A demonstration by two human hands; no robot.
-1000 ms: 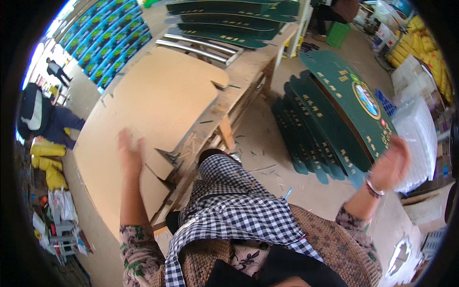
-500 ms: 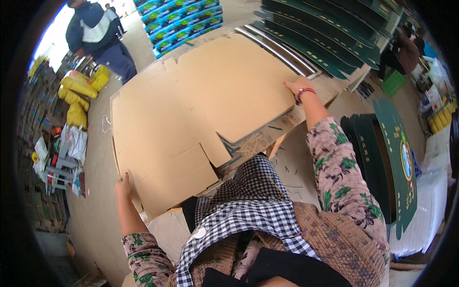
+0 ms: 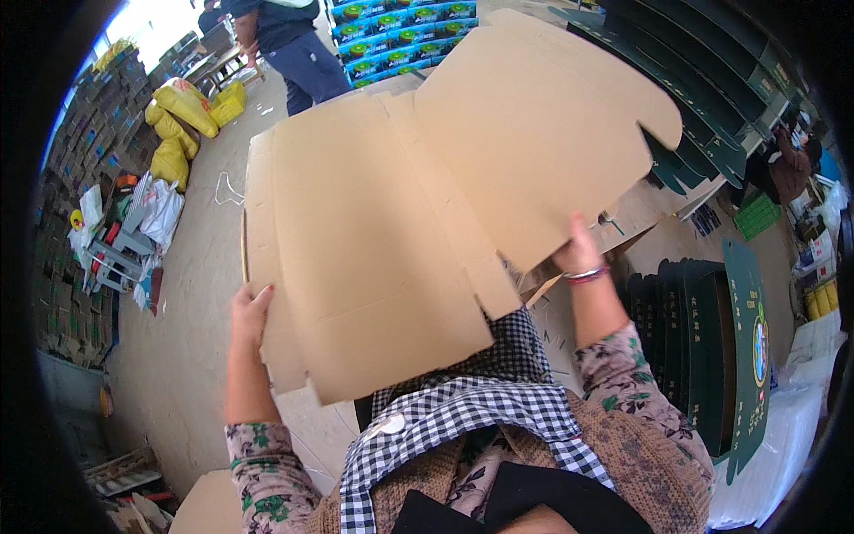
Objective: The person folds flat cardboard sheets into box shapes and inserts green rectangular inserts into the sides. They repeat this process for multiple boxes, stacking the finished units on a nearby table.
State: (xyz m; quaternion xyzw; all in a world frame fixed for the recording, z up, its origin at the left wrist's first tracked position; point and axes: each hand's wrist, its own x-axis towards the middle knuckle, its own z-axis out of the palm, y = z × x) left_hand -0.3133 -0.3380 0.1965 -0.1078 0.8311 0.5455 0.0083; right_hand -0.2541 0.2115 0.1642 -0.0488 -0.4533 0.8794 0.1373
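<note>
A large brown die-cut cardboard sheet [image 3: 374,231], creased into panels with slots along its edges, spreads out in front of my body. My left hand [image 3: 251,313] grips its left edge near the lower corner, thumb on top. On the other side, my right hand [image 3: 580,249] holds the lower edge of the right panel, its thumb above and the other fingers mostly hidden beneath. The right panel slants up from a crease, and its far notched flap overlaps the view of the green cartons. Most of the wooden workbench [image 3: 633,233] is hidden under the sheet.
Dark green printed cartons [image 3: 703,53] are stacked at the back right, and more green cartons [image 3: 680,347] stand at my right side. Blue printed boxes [image 3: 400,36] rise behind the bench. A person [image 3: 302,53] stands at the far left, near yellow sacks [image 3: 173,160].
The sheet has come up off the bench and toward me, its right panel now raised at a slant. My right hand has moved nearer along its edge. The person at the back stands closer.
</note>
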